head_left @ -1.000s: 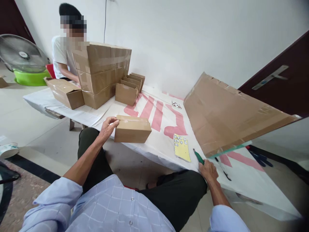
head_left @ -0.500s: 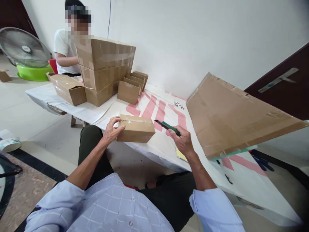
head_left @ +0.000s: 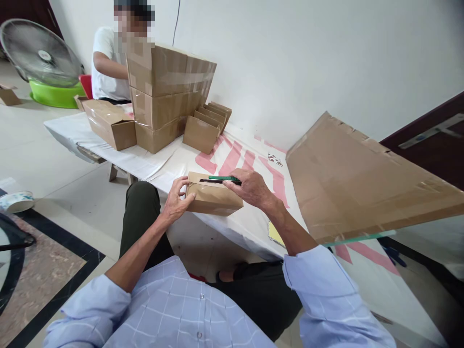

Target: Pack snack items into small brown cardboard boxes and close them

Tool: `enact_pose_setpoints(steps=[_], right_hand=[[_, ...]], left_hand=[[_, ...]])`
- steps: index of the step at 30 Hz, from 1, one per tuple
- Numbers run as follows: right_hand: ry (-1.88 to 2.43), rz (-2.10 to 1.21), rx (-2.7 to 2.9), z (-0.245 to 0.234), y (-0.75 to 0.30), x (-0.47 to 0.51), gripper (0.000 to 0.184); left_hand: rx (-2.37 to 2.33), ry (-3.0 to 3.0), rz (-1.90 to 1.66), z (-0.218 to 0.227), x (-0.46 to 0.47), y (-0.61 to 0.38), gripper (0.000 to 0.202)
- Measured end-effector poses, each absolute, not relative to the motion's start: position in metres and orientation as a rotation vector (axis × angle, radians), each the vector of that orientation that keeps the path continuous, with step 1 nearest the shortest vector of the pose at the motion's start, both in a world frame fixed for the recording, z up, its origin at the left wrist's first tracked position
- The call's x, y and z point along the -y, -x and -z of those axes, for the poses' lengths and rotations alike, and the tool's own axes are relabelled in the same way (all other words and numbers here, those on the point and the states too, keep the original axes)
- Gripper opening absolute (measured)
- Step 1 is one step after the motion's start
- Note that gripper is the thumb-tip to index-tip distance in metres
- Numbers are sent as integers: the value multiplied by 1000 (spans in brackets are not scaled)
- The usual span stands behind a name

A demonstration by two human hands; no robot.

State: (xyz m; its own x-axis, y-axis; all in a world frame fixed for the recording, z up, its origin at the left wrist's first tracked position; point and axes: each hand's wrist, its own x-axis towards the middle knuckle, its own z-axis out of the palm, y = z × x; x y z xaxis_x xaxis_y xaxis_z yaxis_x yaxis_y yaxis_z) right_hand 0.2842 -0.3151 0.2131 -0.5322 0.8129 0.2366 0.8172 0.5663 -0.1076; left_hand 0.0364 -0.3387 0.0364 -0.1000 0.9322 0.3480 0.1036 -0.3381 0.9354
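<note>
A small taped cardboard box (head_left: 213,199) lies near the front edge of the white, pink-striped table cover (head_left: 239,164). My left hand (head_left: 176,199) grips the box's left end, fingers curled round it. My right hand (head_left: 253,187) is closed on a green-handled utility knife (head_left: 222,179), which lies flat along the top of the box with its tip pointing left. A yellow sheet (head_left: 274,233) peeks out on the table under my right forearm.
A big flattened cardboard sheet (head_left: 355,174) slants up at the right. Stacked taped cartons (head_left: 163,96), a row of small open boxes (head_left: 206,126) and one open box (head_left: 110,124) stand at the far left. Another person (head_left: 108,67) sits behind them. A fan (head_left: 39,53) stands on the floor.
My right hand picked the knife up from the table edge at the right and carried it left onto the top of the box. My left hand stayed on the box's end.
</note>
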Motion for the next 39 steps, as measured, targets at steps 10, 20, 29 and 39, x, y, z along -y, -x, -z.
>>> enact_pose_setpoints(steps=[10, 20, 29, 39], right_hand=[[1469, 183, 2638, -214, -273, 314, 20], [1451, 382, 2712, -221, -264, 311, 24], [1431, 382, 2778, -230, -259, 315, 24], [1520, 443, 2765, -232, -253, 315, 26]], left_hand=[[-1149, -1504, -1535, -31, 337, -38, 40], [-1164, -1488, -1514, -32, 338, -37, 40], [-1173, -1487, -1511, -34, 338, -37, 39], [-1203, -1494, -1479, -39, 340, -36, 36]])
